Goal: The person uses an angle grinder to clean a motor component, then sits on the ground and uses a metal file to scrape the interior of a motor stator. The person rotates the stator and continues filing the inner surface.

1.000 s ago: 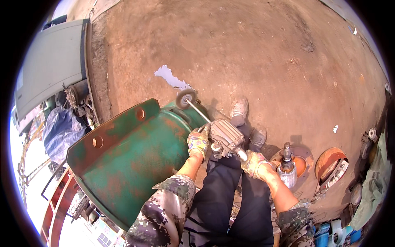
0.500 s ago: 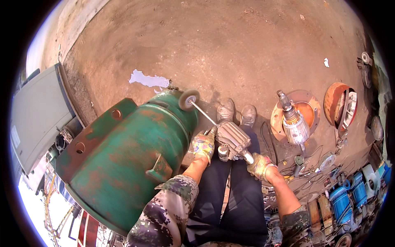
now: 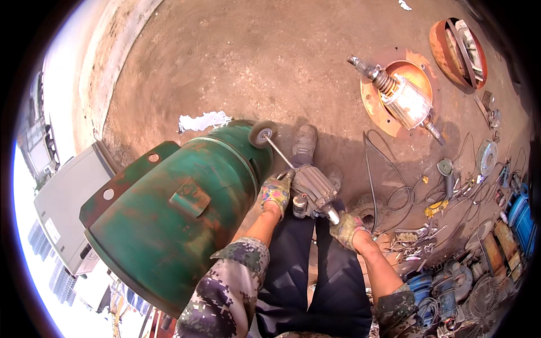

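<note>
I hold a power grinder with a finned grey motor body (image 3: pixel 314 185), a long thin shaft and a round brush-like wheel (image 3: pixel 262 134) at its far end. My left hand (image 3: pixel 276 193), in a patterned work glove, is closed round the front of the body where the shaft comes out. My right hand (image 3: pixel 348 230), gloved too, grips the rear handle (image 3: pixel 333 216). The wheel is at the far right end of a big green metal cylinder (image 3: pixel 169 219) with rusty patches; whether they touch I cannot tell. A small bracket (image 3: pixel 190 198) sticks out of the cylinder's side.
A motor rotor (image 3: pixel 407 101) lies across an orange flanged ring (image 3: pixel 373 110) at the right. Beyond it stands a round rusty shell (image 3: pixel 444 53). Black cable (image 3: pixel 369 169) loops over the ground near my feet. Loose tools and blue motors (image 3: pixel 521 217) crowd the lower right.
My view has swung, so the rotor and shell appear higher and more clutter shows at the right. My right foot has drawn back. Both hands keep their hold on the grinder.
</note>
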### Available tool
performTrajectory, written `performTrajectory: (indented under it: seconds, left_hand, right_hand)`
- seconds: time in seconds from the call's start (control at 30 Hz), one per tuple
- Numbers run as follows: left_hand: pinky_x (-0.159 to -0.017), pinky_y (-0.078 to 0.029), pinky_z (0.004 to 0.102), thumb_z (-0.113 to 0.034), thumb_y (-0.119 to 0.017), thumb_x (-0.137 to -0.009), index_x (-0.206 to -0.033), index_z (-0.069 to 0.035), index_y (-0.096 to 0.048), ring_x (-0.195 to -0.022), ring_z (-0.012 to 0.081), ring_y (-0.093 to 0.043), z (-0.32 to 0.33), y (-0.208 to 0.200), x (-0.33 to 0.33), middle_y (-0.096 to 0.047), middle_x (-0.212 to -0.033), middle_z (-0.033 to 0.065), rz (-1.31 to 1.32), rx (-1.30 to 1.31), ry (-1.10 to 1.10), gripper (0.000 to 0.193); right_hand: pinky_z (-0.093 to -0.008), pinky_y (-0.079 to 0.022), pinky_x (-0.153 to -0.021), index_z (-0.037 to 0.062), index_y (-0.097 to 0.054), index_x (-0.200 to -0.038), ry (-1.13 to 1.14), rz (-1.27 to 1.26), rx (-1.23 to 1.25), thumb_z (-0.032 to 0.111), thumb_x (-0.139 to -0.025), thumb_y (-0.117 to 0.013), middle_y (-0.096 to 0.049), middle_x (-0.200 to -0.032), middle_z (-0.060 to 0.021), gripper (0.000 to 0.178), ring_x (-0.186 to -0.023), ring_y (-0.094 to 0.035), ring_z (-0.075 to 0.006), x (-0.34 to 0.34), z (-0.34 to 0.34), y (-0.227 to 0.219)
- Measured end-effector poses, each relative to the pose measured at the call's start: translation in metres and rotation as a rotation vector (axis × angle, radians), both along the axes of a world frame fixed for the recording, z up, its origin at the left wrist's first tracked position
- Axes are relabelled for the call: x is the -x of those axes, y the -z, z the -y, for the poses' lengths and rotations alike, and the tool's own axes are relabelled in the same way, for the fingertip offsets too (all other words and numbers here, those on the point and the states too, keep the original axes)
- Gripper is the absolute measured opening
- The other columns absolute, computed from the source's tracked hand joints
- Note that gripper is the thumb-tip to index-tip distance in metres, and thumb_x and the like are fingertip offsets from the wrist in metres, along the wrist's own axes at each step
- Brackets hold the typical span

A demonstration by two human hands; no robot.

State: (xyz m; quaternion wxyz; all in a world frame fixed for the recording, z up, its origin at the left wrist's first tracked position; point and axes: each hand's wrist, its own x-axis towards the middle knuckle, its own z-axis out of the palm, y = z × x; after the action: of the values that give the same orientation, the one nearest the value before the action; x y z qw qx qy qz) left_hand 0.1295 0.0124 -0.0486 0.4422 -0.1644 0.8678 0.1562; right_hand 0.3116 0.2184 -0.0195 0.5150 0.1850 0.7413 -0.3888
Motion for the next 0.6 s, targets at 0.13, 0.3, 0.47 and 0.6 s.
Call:
performTrajectory:
  seconds: [0.13, 0.3, 0.47, 0.6]
  left_hand:
    - [-0.097, -0.053, 0.0384, -0.043, -0.073, -0.099, -0.126, 0.001, -0.075, -0.112, 0.028, -0.073, -0.002, 0.001, -0.034, -0.078, -0.121, 0.0174, 0.057, 0.002, -0.029, 0.052]
    - [-0.098, -0.053, 0.0437, -0.049, -0.07, -0.099, -0.122, -0.002, -0.077, -0.116, 0.0382, -0.071, 0.025, 0.012, -0.084, -0.077, -0.121, 0.0205, 0.097, -0.003, 0.113, 0.052]
    - [-0.097, -0.053, 0.041, -0.049, -0.07, -0.1, -0.122, -0.002, -0.077, -0.112, 0.0357, -0.072, 0.052, 0.024, -0.118, -0.078, -0.118, 0.0191, 0.132, -0.042, 0.137, 0.053]
    - [-0.095, -0.052, 0.0386, -0.045, -0.072, -0.1, -0.121, -0.001, -0.078, -0.107, 0.0314, -0.073, 0.083, 0.041, -0.139, -0.079, -0.118, 0.0183, 0.16, -0.009, 0.202, 0.05]
  right_hand:
    - [-0.0394, -0.05, -0.049, 0.0072, -0.065, -0.096, 0.642, 0.724, 0.226, 0.03, -0.1, -0.059, -0.067, -0.071, -0.0089, 0.024, -0.054, -0.065, -0.0236, -0.013, 0.016, -0.025]
    - [-0.0353, -0.039, -0.039, 0.0146, -0.066, -0.105, 0.907, 0.867, 0.316, 0.037, -0.098, -0.064, -0.063, -0.067, -0.0031, 0.024, -0.044, -0.055, -0.0182, -0.094, 0.074, -0.011]
    - [-0.0363, -0.048, -0.041, 0.0081, -0.064, -0.109, 0.743, 0.677, 0.292, 0.024, -0.094, -0.07, -0.064, -0.067, -0.0066, 0.023, -0.047, -0.061, -0.0205, -0.123, 0.113, -0.01]
    - [-0.0383, -0.052, -0.049, 0.0076, -0.065, -0.108, 0.751, 0.633, 0.284, 0.025, -0.096, -0.067, -0.068, -0.072, -0.0099, 0.021, -0.055, -0.066, -0.0243, -0.16, 0.161, -0.004]
